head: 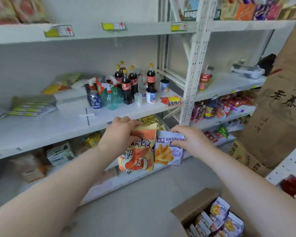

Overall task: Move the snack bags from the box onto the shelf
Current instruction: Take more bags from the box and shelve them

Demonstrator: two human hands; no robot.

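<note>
Our left hand (121, 132) has its fingers curled round the top of an orange bag (137, 154) printed with a shrimp, and our right hand (193, 141) pinches the upper right corner of a purple bag (167, 151) showing fries. The 2 bags hang upright side by side, touching, just below the front edge of the shelf (41, 129) and in front of the lower tier, where yellow packs (149, 120) lie behind them. The box (195, 211) sits open on the floor at lower right, well apart from the hands, with more purple packs (219, 218) standing inside. On the shelf board above the hands stand cola bottles (126, 86), spray bottles (111, 96) and small cups (150, 95).
</note>
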